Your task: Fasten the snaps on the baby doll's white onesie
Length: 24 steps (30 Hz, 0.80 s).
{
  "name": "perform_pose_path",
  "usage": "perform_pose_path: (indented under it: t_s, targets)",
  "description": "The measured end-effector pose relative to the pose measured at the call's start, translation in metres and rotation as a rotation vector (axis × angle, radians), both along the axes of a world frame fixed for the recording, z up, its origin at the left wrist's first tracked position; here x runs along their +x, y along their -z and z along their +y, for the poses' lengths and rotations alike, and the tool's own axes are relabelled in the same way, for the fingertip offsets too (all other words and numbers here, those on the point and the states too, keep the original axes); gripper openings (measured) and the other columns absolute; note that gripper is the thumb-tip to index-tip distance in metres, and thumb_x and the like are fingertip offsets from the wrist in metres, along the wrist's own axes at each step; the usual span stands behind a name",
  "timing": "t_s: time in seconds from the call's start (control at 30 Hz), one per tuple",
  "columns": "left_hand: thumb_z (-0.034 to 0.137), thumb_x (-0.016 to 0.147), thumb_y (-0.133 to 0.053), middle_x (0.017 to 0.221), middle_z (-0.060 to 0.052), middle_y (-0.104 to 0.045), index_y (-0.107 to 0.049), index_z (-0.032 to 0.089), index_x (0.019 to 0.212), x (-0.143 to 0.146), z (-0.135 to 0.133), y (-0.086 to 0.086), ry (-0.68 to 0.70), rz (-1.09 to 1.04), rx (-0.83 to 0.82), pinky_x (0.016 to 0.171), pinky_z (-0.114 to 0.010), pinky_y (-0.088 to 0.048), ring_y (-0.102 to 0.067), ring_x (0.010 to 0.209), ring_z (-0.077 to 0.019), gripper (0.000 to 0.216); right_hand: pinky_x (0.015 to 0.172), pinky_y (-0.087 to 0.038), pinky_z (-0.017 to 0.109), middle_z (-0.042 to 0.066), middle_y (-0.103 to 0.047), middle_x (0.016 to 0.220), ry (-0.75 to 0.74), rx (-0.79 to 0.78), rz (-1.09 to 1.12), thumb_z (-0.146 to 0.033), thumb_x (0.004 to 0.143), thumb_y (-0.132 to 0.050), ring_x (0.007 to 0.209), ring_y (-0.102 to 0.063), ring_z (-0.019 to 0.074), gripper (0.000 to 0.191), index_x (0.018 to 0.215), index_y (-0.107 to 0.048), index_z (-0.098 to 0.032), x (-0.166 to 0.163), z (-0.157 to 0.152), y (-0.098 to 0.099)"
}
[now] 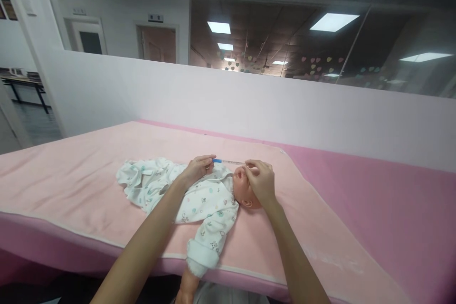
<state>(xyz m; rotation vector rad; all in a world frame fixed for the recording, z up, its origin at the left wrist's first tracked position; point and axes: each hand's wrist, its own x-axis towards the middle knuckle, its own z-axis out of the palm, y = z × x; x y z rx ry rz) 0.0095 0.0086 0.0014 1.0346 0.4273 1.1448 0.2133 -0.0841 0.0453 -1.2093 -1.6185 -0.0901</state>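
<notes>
A thin clear thermometer [232, 162] with a blue end is held level above the chest and face of a baby doll [210, 194]. My left hand [198, 169] pinches its blue end between thumb and fingers. At the other tip, my right hand [261, 180] is closed on it, just over the doll's head [244, 189] and hiding part of it. The doll lies on its back in a white printed outfit, head to the right. One of its arms [188, 285] hangs past the near table edge.
A peach blanket [89, 166] covers much of the pink padded table [392, 190]. Behind it rises a low white wall [249, 104] topped by a window. Far left, a dark desk [24, 80] stands beyond a doorway.
</notes>
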Motion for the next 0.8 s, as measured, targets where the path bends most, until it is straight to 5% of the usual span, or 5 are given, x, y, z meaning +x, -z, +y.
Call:
perform_pose_path:
  t_s: [0.17, 0.37, 0.57, 0.8]
  targets:
    - [0.031, 0.060, -0.072, 0.052, 0.001, -0.047, -0.067, 0.009, 0.087, 0.000, -0.002, -0.003, 0.091, 0.124, 0.085, 0.042, -0.018, -0.020, -0.032, 0.045, -0.0027, 0.035, 0.064, -0.046, 0.029, 0.004, -0.066, 0.073, 0.002, -0.073, 0.298, -0.039, 0.069, -0.060, 0.070, -0.060, 0.0185, 0.020, 0.071, -0.063, -0.019, -0.016, -0.066, -0.009]
    - [0.040, 0.062, -0.067, 0.044, 0.005, -0.037, -0.070, 0.010, 0.076, 0.007, -0.005, -0.007, -0.057, 0.553, 0.236, 0.041, -0.020, -0.013, -0.023, 0.041, -0.0031, 0.033, 0.059, -0.042, 0.029, 0.002, -0.058, 0.066, 0.330, 0.105, 0.355, -0.034, 0.070, -0.062, 0.060, -0.051, 0.0158, 0.013, 0.073, -0.059, -0.022, -0.022, -0.144, 0.047]
    - [0.040, 0.061, -0.066, 0.049, -0.001, -0.054, -0.068, 0.013, 0.055, 0.005, -0.010, -0.014, -0.008, 0.859, 0.418, 0.048, -0.020, -0.028, -0.043, 0.051, -0.0099, 0.028, 0.058, -0.041, 0.027, 0.002, -0.058, 0.068, 0.389, 0.193, 0.063, -0.025, 0.074, -0.057, 0.059, -0.051, 0.0145, 0.004, 0.075, -0.058, -0.022, -0.019, -0.149, 0.108]
    - [0.029, 0.061, -0.066, 0.074, -0.007, -0.068, -0.071, 0.015, 0.068, -0.001, -0.012, -0.015, 0.091, 0.823, 0.424, 0.064, -0.023, -0.041, -0.058, 0.076, -0.0192, 0.017, 0.058, -0.038, 0.028, 0.000, -0.053, 0.057, 0.393, 0.122, -0.052, -0.025, 0.076, -0.055, 0.055, -0.048, 0.0151, 0.009, 0.068, -0.056, -0.022, -0.022, -0.138, 0.131]
